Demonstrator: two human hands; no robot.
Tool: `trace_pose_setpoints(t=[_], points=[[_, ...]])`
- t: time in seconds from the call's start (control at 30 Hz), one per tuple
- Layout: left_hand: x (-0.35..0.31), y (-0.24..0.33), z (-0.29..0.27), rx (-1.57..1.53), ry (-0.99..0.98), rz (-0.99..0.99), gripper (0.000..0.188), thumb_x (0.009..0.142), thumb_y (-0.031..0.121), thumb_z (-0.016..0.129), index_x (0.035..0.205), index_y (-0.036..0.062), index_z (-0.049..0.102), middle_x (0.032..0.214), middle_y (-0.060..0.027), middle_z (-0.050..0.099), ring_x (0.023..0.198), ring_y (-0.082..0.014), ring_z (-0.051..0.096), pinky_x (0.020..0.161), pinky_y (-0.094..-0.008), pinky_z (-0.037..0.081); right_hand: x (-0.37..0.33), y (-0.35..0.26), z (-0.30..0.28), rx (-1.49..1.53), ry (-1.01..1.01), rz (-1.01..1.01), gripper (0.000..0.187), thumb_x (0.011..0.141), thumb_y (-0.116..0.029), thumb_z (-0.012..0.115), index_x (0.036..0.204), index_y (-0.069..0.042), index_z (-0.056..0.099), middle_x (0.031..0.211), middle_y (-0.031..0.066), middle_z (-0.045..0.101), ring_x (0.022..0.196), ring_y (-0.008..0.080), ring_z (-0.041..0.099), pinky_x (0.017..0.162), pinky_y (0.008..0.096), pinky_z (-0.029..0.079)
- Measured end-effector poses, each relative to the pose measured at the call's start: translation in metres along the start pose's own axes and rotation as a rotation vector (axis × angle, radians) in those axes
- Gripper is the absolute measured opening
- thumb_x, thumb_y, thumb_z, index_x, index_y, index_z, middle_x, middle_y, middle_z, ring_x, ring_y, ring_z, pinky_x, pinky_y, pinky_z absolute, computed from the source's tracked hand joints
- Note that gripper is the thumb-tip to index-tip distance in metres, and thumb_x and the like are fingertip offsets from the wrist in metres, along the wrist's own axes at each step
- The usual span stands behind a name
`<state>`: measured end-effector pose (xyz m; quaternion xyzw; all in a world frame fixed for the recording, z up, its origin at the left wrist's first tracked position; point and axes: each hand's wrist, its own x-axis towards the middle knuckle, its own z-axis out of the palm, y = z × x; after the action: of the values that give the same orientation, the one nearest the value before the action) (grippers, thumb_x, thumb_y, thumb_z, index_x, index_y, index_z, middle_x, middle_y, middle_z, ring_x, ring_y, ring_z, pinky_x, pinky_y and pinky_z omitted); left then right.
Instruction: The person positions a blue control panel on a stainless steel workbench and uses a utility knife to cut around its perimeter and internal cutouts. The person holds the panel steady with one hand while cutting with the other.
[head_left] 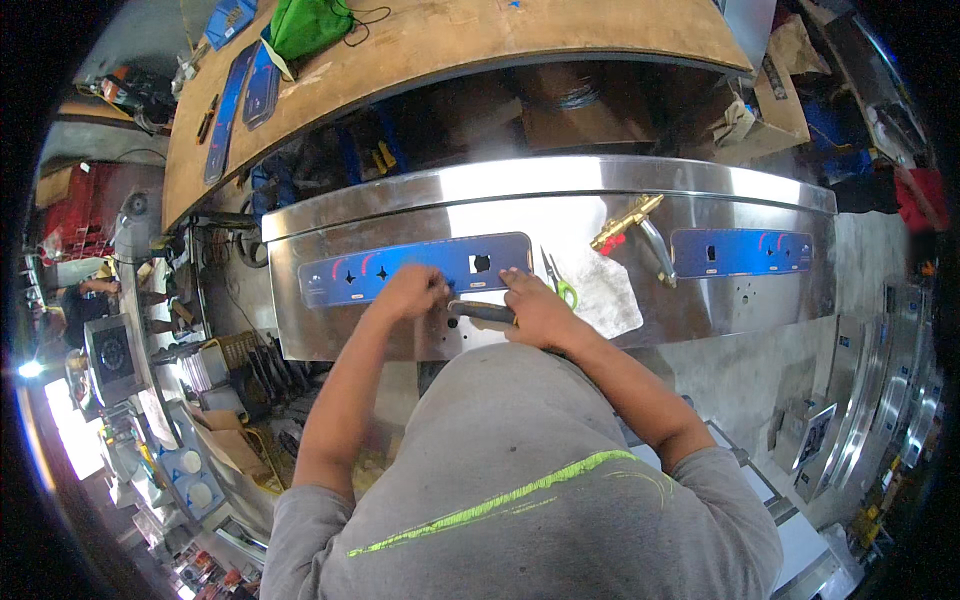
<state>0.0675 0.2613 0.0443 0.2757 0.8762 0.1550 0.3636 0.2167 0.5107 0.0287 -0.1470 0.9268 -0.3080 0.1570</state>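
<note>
A long blue panel [425, 262] with cut-out holes lies on a shiny metal housing [370, 223]. My left hand [408, 292] is closed over its lower edge, fingertips pinched together; anything between them is too small to make out. My right hand [540, 310] lies at the panel's right end, fingers stretched onto the blue surface and its corner. Between both hands is a dark-handled tool [484, 311], its right end touching my right hand. Green-handled scissors [566, 292] lie just beyond my right hand, beside a white sheet [600, 285].
A brass valve fitting [628, 222] with a grey handle rests on the housing, left of a second blue panel [745, 252]. Beyond stands a wooden table [440, 70] carrying a green bag [308, 27] and more blue panels [262, 88]. Cardboard [222, 436] and clutter are at the left.
</note>
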Motion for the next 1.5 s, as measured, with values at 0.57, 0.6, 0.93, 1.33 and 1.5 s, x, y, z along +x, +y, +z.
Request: trace_pose_setpoints(t=[0.57,0.6,0.93,1.33,1.5], points=[[-0.002,0.045,0.069,0.262,0.684,0.210,0.045,0.088,0.030,0.073,0.131,0.0177,0.067,0.142,-0.0148,0.057,0.131,-0.0364,0.053,0.103,-0.0524,0.043,-0.018,0.036,-0.010,0.075,0.414,0.280,0.040,0.085,-0.018,0.067,0.117,0.004,0.062,0.113,0.0231,0.063,0.107,0.0426,0.061,0.093,0.0495,0.051],[0.004,0.043,0.069,0.223,0.692,0.207,0.043,0.088,0.029,0.073,0.128,0.0176,0.069,0.139,-0.0143,0.059,0.128,-0.0361,0.054,0.102,-0.0516,0.044,-0.015,0.034,-0.010,0.052,0.472,0.277,0.038,0.085,-0.016,0.067,0.118,0.003,0.062,0.110,0.0229,0.063,0.104,0.0430,0.062,0.091,0.0494,0.051],[0.040,0.028,0.041,0.024,0.588,0.226,0.027,0.084,0.028,0.077,0.107,0.0146,0.077,0.114,-0.0100,0.066,0.107,-0.0332,0.060,0.092,-0.0472,0.048,-0.002,0.031,-0.040,0.578,0.445,0.507,0.053,0.093,-0.012,0.066,0.141,0.001,0.048,0.113,0.0194,0.070,0.098,0.0321,0.069,0.089,0.0407,0.054],[0.031,0.023,0.074,0.099,0.680,0.275,0.069,0.076,0.051,0.081,0.134,0.0172,0.064,0.137,-0.0103,0.058,0.126,-0.0339,0.053,0.105,-0.0514,0.039,0.038,0.042,-0.066,0.757,0.103,0.442,0.044,0.083,-0.021,0.084,0.119,-0.004,0.065,0.112,0.0092,0.074,0.102,0.0209,0.069,0.090,0.0352,0.055],[0.029,0.022,0.070,0.123,0.694,0.271,0.078,0.074,0.055,0.080,0.141,0.0210,0.059,0.142,-0.0091,0.054,0.131,-0.0321,0.050,0.110,-0.0521,0.035,0.061,0.043,-0.054,0.998,0.167,0.214,0.062,0.084,-0.020,0.083,0.139,-0.008,0.056,0.115,0.0114,0.072,0.111,0.0188,0.065,0.098,0.0348,0.052]])
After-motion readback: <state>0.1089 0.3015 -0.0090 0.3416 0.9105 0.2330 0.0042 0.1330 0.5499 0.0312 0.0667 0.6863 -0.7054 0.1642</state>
